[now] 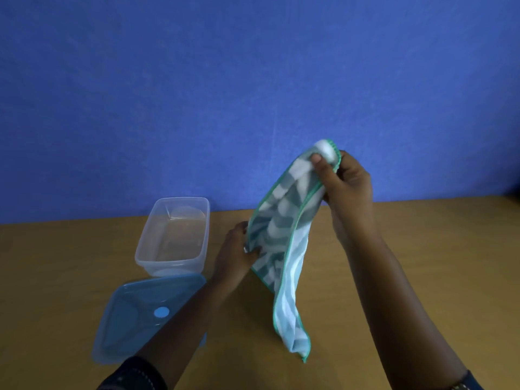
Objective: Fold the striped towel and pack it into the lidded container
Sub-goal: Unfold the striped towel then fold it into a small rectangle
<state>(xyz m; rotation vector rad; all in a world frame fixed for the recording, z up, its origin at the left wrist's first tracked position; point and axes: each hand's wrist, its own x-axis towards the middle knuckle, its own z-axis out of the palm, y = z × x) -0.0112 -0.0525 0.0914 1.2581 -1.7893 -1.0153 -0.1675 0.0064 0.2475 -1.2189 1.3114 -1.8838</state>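
Observation:
The striped towel, grey-green and white with a green hem, hangs in the air over the wooden table, slanting from upper right to lower left, its tail drooping toward the table. My right hand pinches its top corner, raised high. My left hand grips the lower left edge. The clear container stands open to the left, nothing in it. Its translucent blue lid lies flat on the table in front of the container, partly under my left forearm.
The wooden table runs across the whole view and meets a blue wall at the back. Bare tabletop shows to the right of the towel and at the far left.

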